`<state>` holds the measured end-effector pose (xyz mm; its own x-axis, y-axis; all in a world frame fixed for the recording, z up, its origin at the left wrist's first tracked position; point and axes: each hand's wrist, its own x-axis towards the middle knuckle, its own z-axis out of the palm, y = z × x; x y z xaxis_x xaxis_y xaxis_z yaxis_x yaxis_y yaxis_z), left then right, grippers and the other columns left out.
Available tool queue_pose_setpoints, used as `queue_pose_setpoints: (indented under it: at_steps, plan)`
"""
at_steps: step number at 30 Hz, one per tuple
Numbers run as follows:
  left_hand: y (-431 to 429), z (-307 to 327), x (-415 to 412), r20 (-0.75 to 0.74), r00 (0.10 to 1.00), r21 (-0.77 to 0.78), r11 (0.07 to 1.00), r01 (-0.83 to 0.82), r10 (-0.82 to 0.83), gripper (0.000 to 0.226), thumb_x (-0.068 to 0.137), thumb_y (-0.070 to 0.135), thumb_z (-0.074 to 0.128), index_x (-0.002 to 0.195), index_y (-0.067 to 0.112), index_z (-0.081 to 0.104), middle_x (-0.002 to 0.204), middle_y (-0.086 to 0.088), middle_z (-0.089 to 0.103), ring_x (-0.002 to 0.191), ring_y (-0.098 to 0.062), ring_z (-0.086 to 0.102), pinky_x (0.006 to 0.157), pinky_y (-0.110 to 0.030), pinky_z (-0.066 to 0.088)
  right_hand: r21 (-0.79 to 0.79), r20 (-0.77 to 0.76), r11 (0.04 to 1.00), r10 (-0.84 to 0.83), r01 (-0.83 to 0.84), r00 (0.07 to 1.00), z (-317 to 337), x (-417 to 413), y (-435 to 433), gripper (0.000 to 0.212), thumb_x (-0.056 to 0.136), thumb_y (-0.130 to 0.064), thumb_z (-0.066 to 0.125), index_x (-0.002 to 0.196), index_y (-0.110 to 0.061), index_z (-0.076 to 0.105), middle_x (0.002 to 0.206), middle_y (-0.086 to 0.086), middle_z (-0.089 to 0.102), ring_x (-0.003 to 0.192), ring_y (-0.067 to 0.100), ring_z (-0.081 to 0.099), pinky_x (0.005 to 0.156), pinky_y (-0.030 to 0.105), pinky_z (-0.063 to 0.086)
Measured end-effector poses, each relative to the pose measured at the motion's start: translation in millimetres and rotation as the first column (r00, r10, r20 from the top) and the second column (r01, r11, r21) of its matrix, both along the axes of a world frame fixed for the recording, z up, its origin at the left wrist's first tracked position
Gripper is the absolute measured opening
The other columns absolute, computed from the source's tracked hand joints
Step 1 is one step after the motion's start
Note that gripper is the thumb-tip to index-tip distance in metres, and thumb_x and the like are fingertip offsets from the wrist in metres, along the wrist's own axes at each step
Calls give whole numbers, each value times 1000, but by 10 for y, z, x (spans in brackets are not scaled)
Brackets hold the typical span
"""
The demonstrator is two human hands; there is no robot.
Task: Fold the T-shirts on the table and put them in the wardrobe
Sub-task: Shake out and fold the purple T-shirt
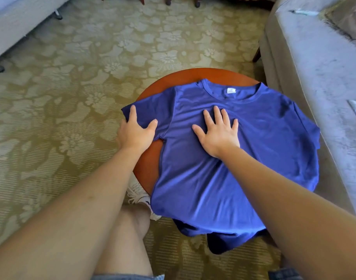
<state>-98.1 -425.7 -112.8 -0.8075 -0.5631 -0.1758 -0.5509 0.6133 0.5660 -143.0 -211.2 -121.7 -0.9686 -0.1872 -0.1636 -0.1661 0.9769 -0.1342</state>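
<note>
Your right fingers (217,116) lie straight and spread, the right hand (218,134) flat on the chest of the blue T-shirt (243,158). On the left hand (134,134) the forefinger and thumb rest on the left sleeve (150,110); the other fingers are hidden, so I cannot tell whether they grip it. The shirt lies spread over the round table (193,74), hem hanging off the table's near edge. Keep the chest pinned, bring the sleeve inward across the table's middle, and flatten creases before folding further

T-shirt (233,158) spread on round table (146,168) at frame centre (hem hanging over near edge), sofa (314,67) right, carpet (72,77) beneath
</note>
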Motion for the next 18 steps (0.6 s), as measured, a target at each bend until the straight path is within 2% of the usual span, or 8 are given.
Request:
queue_pose_setpoints:
  at_steps: [5, 8, 11, 15, 18]
  plan:
    - [-101, -42, 6, -100, 993, 112, 991, 71, -60, 86, 86, 54, 64, 155, 30, 19, 157, -8, 23, 143, -27, 27, 111, -40, 30, -6, -11, 1000, 8, -8, 1000, -4, 6, 8, 72, 95, -67, 15, 156, -29, 6, 164, 0, -6, 150, 22, -9, 119, 54, -3]
    - [-102, -44, -1, -125, 991, 91, 995, 52, -41, 91, 85, 49, 68, 155, 18, 20, 160, -6, 18, 146, -26, 22, 115, -41, 26, 8, -4, 1000, 7, -7, 1000, 15, 16, 11, 72, 95, -67, 14, 156, -29, 5, 164, 0, -6, 150, 22, -10, 119, 54, -3]
    - [-136, -7, -38, -174, 983, 52, 996, 67, -57, 92, 85, 40, 71, 155, 13, 17, 161, -7, 16, 147, -26, 18, 117, -40, 23, 27, 11, 1000, 10, -11, 1000, 26, 25, -17, 76, 93, -71, 13, 156, -29, 4, 163, 1, -8, 150, 23, -11, 119, 55, -3]
    - [-291, 112, -127, -210, 977, 69, 996, 60, -45, 92, 86, 30, 71, 156, 14, 13, 162, -6, 9, 148, -22, 16, 114, -34, 25, 49, 18, 998, 24, -25, 1000, 37, 17, -196, 84, 89, -76, 12, 156, -27, 2, 163, 4, -9, 149, 26, -12, 118, 56, -4]
    - [-465, 206, -177, -170, 985, 61, 998, 27, -16, 91, 87, 26, 70, 156, 13, 11, 162, -4, 8, 145, -23, 24, 108, -32, 31, 47, 22, 997, 57, -58, 998, 46, -5, -447, 85, 88, -77, 11, 156, -26, 0, 163, 4, -10, 149, 26, -12, 118, 57, -4]
